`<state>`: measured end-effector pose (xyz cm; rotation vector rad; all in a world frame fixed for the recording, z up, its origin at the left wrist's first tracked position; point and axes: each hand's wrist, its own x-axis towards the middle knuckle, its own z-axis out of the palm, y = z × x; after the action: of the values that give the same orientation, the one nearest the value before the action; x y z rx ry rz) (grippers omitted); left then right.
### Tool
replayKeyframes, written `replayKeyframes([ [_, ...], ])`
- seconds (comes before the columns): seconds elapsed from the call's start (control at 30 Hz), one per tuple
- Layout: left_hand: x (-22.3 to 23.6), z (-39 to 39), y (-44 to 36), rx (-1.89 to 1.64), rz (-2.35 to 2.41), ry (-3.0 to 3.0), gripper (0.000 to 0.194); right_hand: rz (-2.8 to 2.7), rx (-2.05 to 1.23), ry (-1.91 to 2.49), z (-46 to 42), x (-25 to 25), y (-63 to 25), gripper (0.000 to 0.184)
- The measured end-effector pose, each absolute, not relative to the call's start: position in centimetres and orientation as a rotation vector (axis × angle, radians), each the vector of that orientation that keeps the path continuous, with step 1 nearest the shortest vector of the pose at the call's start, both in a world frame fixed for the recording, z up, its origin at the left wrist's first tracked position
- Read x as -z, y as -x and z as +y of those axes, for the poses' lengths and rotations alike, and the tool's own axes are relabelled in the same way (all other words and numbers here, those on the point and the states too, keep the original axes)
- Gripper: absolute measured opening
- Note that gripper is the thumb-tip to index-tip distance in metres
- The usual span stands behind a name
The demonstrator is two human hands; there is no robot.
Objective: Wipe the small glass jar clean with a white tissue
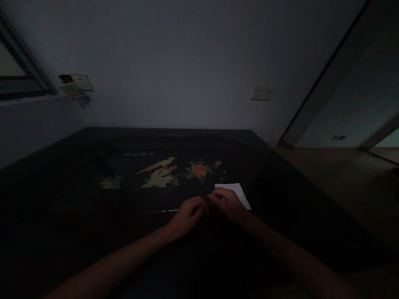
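My left hand (190,212) is closed near the front edge of the dark table, its fingers curled and thumb drawn in. What it holds, if anything, is lost in the dark. Just to its right, my right hand (228,202) is closed in a pinch, with the fingertips facing the left hand. A small pale spot shows at its fingers, too dim to name. A white sheet of paper (240,194) lies partly under or behind the right hand. Beyond the paper, a small dark shiny heap (223,174) rests on the tabletop; its kind is unclear.
The dark table (124,141) carries a picture of a bird (159,164) and flowers (198,170). Wall sockets (261,93) are behind it, more sockets (76,86) at left beside a window (21,66). Floor (324,166) shows at right. The light is very dim.
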<state>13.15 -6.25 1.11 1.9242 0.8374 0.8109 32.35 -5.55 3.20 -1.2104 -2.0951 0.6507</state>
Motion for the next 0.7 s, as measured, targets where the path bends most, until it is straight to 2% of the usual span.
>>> replayKeyframes([
  [0.1, -0.5, -6.7, -11.8, -0.827, 0.854, -1.814, 0.047, -2.073, -0.893, 0.992, -6.0, -2.0, -29.1, 0.055],
  [0.23, 0.4, -6.7, -11.4, -0.746, 0.814, -1.714, 0.066, -1.977, -1.096, 0.914, -6.5, 0.1, -27.9, 0.060],
  [0.47, 0.6, -6.3, -10.8, -0.608, 0.730, -1.573, 0.071, -1.906, -1.259, 0.693, -7.5, 1.0, -28.1, 0.066],
  [0.7, 0.0, -6.2, -10.3, -0.476, 0.579, -1.536, 0.066, -1.877, -1.442, 0.617, -7.6, 1.1, -27.9, 0.064],
])
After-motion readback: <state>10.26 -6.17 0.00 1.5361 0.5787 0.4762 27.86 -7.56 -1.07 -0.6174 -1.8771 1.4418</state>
